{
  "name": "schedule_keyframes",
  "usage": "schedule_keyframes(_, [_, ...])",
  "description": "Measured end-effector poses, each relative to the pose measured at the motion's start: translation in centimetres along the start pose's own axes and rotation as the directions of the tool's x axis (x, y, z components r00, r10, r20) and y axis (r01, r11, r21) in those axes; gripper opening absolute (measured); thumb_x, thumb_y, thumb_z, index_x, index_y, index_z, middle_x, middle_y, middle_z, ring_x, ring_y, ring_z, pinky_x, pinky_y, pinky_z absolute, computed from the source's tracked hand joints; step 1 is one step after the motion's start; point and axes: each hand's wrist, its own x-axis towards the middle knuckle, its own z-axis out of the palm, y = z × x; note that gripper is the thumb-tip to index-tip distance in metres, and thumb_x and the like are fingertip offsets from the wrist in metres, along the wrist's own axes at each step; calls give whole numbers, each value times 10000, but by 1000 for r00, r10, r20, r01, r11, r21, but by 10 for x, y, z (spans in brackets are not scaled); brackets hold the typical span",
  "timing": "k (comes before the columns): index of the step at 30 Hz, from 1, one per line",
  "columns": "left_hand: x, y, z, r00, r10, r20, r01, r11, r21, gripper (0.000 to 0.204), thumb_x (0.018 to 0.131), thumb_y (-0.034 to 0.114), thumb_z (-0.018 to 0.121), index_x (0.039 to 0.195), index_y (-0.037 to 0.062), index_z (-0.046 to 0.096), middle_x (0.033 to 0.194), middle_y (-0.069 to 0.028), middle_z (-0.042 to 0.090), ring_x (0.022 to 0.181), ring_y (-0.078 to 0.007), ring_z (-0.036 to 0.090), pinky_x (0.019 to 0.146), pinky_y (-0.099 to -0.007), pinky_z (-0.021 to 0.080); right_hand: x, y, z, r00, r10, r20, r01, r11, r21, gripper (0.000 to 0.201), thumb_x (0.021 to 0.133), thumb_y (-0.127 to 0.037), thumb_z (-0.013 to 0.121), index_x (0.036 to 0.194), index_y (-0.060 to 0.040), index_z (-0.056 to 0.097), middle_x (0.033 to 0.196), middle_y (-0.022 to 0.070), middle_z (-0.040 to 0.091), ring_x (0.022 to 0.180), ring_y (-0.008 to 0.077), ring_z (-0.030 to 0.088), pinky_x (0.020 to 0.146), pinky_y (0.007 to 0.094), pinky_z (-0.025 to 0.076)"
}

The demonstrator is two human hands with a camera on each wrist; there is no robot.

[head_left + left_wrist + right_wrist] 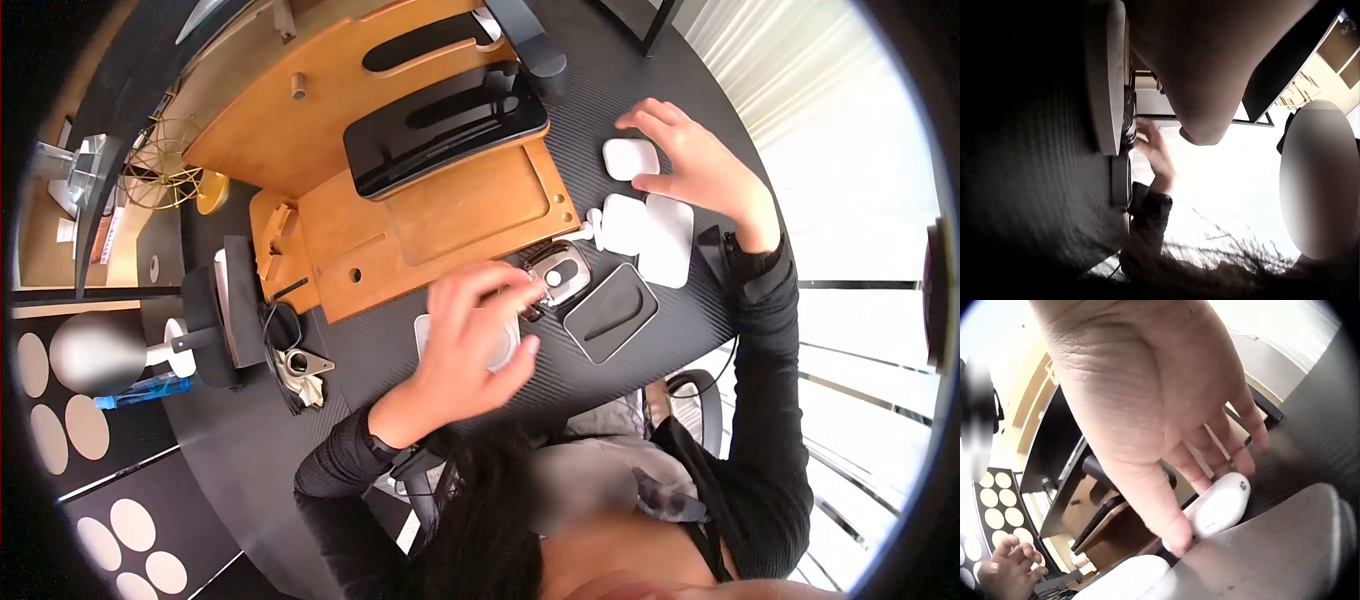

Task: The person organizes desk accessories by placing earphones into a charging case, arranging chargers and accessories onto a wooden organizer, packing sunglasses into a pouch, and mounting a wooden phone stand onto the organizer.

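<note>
My right hand reaches over a small white earbud case, thumb and fingers spread to either side of it. In the right wrist view the thumb tip lies right at one edge of this case, with the fingertips along its far side. My left hand is held over a pale, rounded-corner tin, fingers loosely bent and blurred, holding nothing visible; it hides much of the tin. Beside it lie a silver rounded device with a round white centre and an open shallow metal tray.
White earbuds, a white square case and a larger white slab lie near the right wrist. A wooden organiser holds a glossy black slab. A ring-ended metal tool and black cable lie at left.
</note>
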Motion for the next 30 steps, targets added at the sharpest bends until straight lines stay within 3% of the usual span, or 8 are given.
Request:
schedule_keyframes(2, [4,1,9,996,59,72,-57,998,-29,505,747,100,671,1237,67,552,1175,-110,524,1097,-303,507,951,-440,371,0,-9,-1,975,-184,-122,171,979,-112,475,645,-111,751,1078,-13,582,1051,120,567,1064,310,529,886,390,460])
schedule_keyframes(8, [18,-1,18,992,19,126,2,986,-166,495,756,52,670,1235,32,547,1179,-155,528,1082,-323,525,969,-423,389,-16,-45,4,990,-122,63,130,982,-134,454,639,-126,789,1063,-46,649,991,88,613,1059,269,531,965,388,363])
schedule_keyframes(10, [19,-7,19,992,-16,128,45,973,-226,496,775,32,659,1252,16,525,1172,-170,525,1080,-319,531,949,-399,418,-13,-41,6,978,-133,161,135,991,-4,432,653,-118,783,1058,-52,647,974,82,618,1054,272,538,955,395,366])
schedule_keyframes(14, [20,-16,16,994,-90,56,101,965,-243,597,773,75,719,1308,2,463,1245,-161,539,1138,-281,543,987,-369,416,-10,-47,-1,992,-120,37,107,962,253,334,706,-117,759,1010,-54,635,947,95,604,903,297,598,803,387,470])
schedule_keyframes(16, [19,-17,17,991,-120,62,133,942,-307,663,758,112,761,1325,-2,436,1242,-150,561,1164,-258,538,1004,-361,407,-8,-64,8,969,-235,-75,247,936,249,292,735,-137,752,989,-60,631,921,93,587,844,279,622,713,366,504])
schedule_keyframes(20, [13,-21,17,977,-127,169,178,927,-331,574,758,143,799,1213,6,478,1163,-119,609,1065,-197,594,942,-318,443,-14,-88,38,910,-392,-134,409,798,443,291,780,-158,737,1023,-60,609,924,80,557,760,260,635,650,380,533])
schedule_keyframes(25, [12,-17,18,944,-299,139,325,774,-543,302,851,126,721,1067,10,544,926,-93,668,852,-137,639,748,-272,492,-15,-82,35,954,-294,-61,270,753,600,334,807,-172,743,1083,-46,602,970,83,551,675,198,581,574,315,482])
schedule_keyframes(30, [17,-17,12,934,-315,167,338,633,-697,313,954,170,562,1160,36,369,1256,-287,567,989,-249,633,868,-353,493,-8,-46,23,964,-245,-102,265,871,414,257,771,-17,687,1021,-18,631,963,83,569,773,223,586,651,307,478])
